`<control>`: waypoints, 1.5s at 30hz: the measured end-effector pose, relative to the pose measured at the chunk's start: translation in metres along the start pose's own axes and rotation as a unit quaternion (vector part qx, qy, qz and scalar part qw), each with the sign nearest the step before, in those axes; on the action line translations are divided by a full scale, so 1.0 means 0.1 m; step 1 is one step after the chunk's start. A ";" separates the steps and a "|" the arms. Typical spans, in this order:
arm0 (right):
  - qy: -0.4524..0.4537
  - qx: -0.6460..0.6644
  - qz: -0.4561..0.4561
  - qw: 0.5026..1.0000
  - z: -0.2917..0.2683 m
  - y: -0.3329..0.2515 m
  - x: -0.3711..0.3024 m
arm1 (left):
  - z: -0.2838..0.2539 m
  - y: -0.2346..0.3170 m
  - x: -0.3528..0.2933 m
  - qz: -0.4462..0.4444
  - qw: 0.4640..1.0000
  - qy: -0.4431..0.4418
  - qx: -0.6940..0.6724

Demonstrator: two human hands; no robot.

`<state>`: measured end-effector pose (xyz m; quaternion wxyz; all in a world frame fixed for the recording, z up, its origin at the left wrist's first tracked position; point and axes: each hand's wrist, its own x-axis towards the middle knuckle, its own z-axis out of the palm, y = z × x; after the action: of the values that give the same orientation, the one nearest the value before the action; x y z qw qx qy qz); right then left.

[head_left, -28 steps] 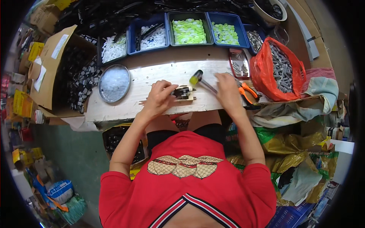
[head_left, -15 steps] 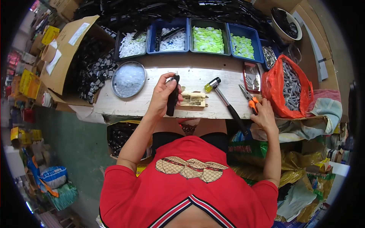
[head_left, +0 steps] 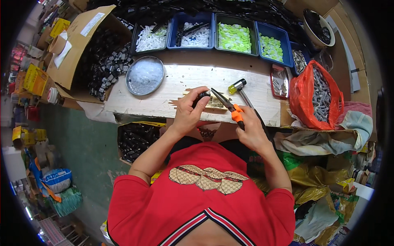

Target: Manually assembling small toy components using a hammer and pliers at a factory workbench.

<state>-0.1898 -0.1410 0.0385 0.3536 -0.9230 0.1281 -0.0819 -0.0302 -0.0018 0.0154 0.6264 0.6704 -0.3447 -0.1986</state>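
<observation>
My left hand [head_left: 189,111] is closed round a black part [head_left: 200,99], mostly hidden by the fingers, with a small pale tip at its end. In my right hand [head_left: 253,130] are pliers with orange and black handles [head_left: 237,113]. Their dark jaws point up and left, close to the tip of the black part; whether they touch it I cannot tell. Beneath both hands lies a cream-coloured block-like fixture [head_left: 216,102], partly covered. Just right of it rests a hammer with a yellow-and-black head [head_left: 237,86], its handle partly behind my right hand.
Bins of white pieces [head_left: 151,39] and yellow-green pieces [head_left: 234,37] line the back. At left stand a round dish [head_left: 145,76] and a cardboard box [head_left: 78,45] of black parts. A red bag [head_left: 299,100] of grey pieces and a small red-rimmed tray [head_left: 280,82] sit at right.
My right hand has lifted the pliers off the table and brought them left to the black part. My left hand has turned the black part, which now shows less. The view has shifted slightly.
</observation>
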 end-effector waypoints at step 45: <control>-0.023 -0.046 -0.050 0.997 0.00 0.24 -0.07 | -0.59 -0.28 -0.58 -0.311 0.931 -0.099 -0.163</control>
<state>-0.2005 -0.1562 0.0220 0.3090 -0.9452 0.0770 -0.0725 -0.0226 0.0806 -0.0131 0.5965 0.6094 -0.1420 -0.5027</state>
